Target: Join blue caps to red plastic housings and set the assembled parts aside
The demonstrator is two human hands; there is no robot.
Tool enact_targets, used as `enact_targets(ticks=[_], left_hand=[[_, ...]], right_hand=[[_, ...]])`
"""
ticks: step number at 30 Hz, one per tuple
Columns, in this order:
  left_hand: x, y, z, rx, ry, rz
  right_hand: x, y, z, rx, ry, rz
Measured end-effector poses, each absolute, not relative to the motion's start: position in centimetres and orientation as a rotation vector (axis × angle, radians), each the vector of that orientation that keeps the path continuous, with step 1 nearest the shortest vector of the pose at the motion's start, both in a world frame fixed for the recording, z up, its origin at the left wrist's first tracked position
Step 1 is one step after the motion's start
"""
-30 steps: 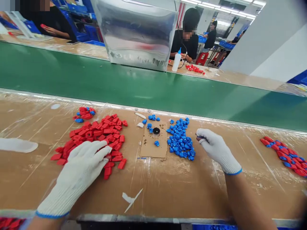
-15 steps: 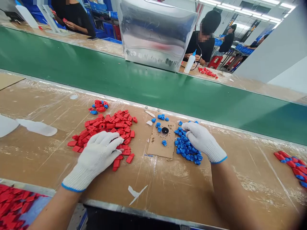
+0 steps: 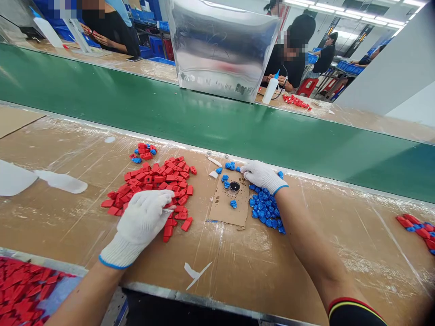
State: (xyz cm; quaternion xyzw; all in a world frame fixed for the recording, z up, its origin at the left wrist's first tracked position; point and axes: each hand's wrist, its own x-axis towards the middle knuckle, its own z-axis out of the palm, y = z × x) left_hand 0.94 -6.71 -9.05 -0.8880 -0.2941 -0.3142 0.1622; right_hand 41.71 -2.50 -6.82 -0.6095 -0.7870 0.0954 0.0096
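Observation:
My left hand, in a white knit glove with a blue cuff, is over the near side of a pile of small red plastic pieces. Its thumb and fingertips are pinched together, with red showing between them. My right hand, gloved alike, is closed at the top right corner of a cardboard piece. Whatever its fingertips hold is hidden. Below that hand lies a heap of small blue pieces. On the cardboard are a small round black-topped dish and a few blue pieces.
A green strip runs behind the worktable, with a shiny metal panel standing beyond it. Mixed red and blue pieces lie far right. More red pieces sit lower left. Co-workers are across the strip, near a white bottle.
My right hand has moved left from the blue heap to the cardboard's upper corner. My left hand's fingers, spread over the red pile before, have drawn together into a pinch.

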Motion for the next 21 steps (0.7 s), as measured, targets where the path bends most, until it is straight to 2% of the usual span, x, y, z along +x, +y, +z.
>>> enact_targets(ticks=[2,7,21], left_hand=[[3.1,-7.6,-8.0,-2.703,-0.771,-0.872],[8.4,-9.8,-7.5,-3.022,-0.575,-0.546],[8.5,-14.2,-8.5,-3.232,-0.496,-0.539]], right_hand=[[41.6,-2.6,-7.0,-1.863,-2.477,0.301],[41.1,-3.1,-7.2,-1.797,-2.514,0.313],[39.7,-6.5,-8.0,-1.597,-2.412,0.442]])
